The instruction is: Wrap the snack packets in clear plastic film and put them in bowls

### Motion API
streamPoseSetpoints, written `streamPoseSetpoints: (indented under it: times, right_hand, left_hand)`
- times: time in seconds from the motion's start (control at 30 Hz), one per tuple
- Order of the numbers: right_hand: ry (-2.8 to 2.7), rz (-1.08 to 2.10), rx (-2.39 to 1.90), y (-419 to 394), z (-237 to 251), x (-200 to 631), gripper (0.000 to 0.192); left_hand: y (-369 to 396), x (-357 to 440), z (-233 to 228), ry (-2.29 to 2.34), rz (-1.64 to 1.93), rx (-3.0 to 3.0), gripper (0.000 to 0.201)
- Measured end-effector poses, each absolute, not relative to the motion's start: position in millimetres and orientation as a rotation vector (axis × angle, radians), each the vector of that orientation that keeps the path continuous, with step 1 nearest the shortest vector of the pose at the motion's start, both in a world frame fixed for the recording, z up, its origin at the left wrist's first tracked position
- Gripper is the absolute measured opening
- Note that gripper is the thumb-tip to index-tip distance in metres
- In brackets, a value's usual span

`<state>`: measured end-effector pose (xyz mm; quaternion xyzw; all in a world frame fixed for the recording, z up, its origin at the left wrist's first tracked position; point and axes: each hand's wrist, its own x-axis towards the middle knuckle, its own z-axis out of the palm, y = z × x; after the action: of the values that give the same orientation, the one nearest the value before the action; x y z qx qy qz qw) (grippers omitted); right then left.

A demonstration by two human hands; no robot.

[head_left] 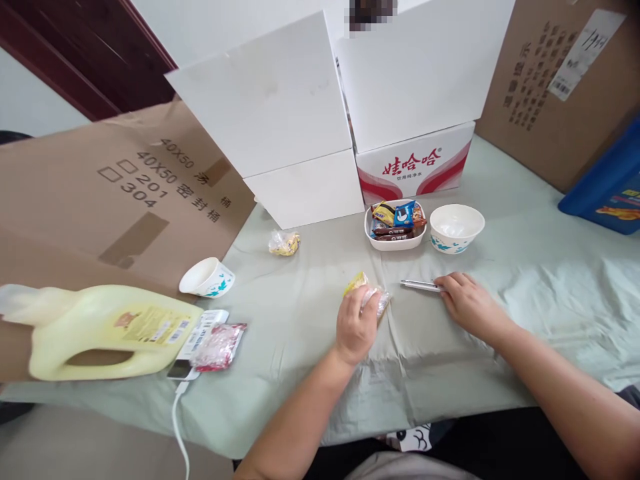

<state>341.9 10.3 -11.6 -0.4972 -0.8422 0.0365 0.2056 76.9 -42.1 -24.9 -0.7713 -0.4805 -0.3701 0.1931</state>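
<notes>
My left hand (357, 323) is closed around a small packet (382, 303) in clear crinkled plastic, with a yellow part (356, 283) showing past the fingers. The fingers hide much of it. To the right, my right hand (470, 303) pinches one end of a slim silver-white tool (421, 285) low over the table; its exact kind is unclear. Beyond the hands stand a white tub (397, 245) of wrapped snacks (395, 223) and a white paper bowl (457, 230) with blue-green leaves. A clear bag with yellow wrapping (285, 243) lies farther left.
Leftward are a second paper bowl (207, 277), tipped over, a pale yellow jug (115, 330), a white power strip (200, 340) with a cable and a red plastic-wrapped packet (220, 347). White boxes (300, 133) stand behind, cardboard sheets (150, 187) flank the table, and a blue container (610, 180) sits right.
</notes>
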Motion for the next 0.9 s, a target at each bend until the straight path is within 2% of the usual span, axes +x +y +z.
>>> streamPoseSetpoints:
  times: [0.17,0.27,0.37,0.47,0.6,0.7,0.77,0.83,0.9]
  right_hand:
    - [-2.125,0.285,-1.177,-11,7,314,0.03]
    - [-2.192,0.387,-0.996,-25,9,294,0.033]
    - [-2.339,0.392,-0.957,-30,6,286,0.033]
    - [-2.388,0.361,-1.085,-21,6,300,0.031]
    - [-2.306,0.276,-1.454,1,8,340,0.031]
    - [-2.208,0.114,-1.707,14,6,358,0.028]
    - [-2.133,0.033,-1.671,16,4,357,0.025]
    - [-2.113,0.097,-1.455,10,2,344,0.024]
    - [-2.145,0.279,-1.197,0,0,325,0.038]
  left_hand:
    - [-41,71,-27,-1.355,-1.377,-2.141,0.069]
    - [-41,72,-28,-1.445,-1.551,-2.147,0.08]
    - [-42,72,-29,-1.6,-1.588,-2.18,0.082]
    - [-42,68,-28,-1.662,-1.463,-2.258,0.081]
    - [-38,59,-25,-1.627,-1.284,-2.324,0.061]
    - [-36,56,-25,-1.767,-1.227,-2.339,0.058]
    - [-36,57,-26,-1.873,-1.243,-2.392,0.06]
    - [-39,61,-27,-1.865,-1.297,-2.513,0.064]
    - [-42,66,-26,-1.742,-1.334,-2.687,0.069]
